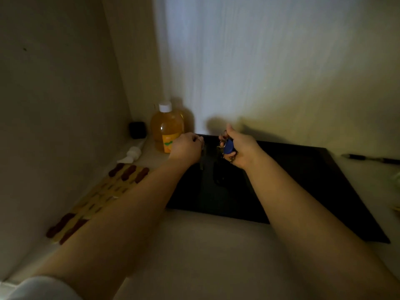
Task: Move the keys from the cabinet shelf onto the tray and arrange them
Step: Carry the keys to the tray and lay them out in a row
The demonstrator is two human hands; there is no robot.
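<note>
Sleeve (41,287): pale, at bottom left corner.
Left hand (187,148): over tray's far left edge, fingers curled on a dim key.
Right hand (238,148): fingers clamped on keys (225,146) with blue fob, above tray (303,180).
Bottle (166,128): orange, left of tray.

A single wide-angle head view looks forward and down from close above the worktop (194,245), facing the far wall (259,61), with both forearms stretching from the near edge toward the dark tray (303,180).
</note>
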